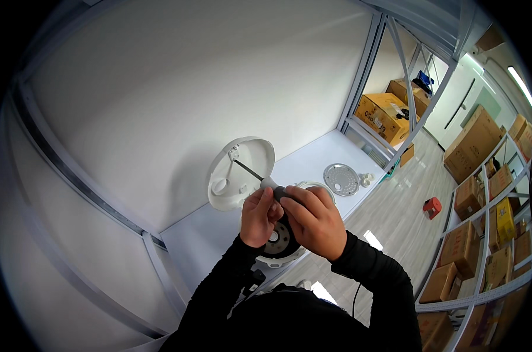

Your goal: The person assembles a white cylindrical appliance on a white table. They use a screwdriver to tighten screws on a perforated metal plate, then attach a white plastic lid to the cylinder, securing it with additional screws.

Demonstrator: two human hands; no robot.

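My right hand [316, 222] wraps around the grey handle of a screwdriver [249, 170]. Thumb and fingers of my left hand [259, 218] pinch the same tool at the light front end of its handle. Its dark shaft points up and left, with the tip at a small fitting inside a raised white lid [248, 154]. Whether the tip sits in a screw is too small to tell. Below my hands stands a round white appliance body [276, 264], which looks like a rice cooker, with a dark interior and a central disc. My hands hide much of it.
A perforated metal disc [341, 179] and small white parts [367, 179] lie on the white table [195, 237] to the right. Metal frame posts and a wall enclose the table. Cardboard boxes [463, 249] fill a rack at right; a red object [432, 207] is on the floor.
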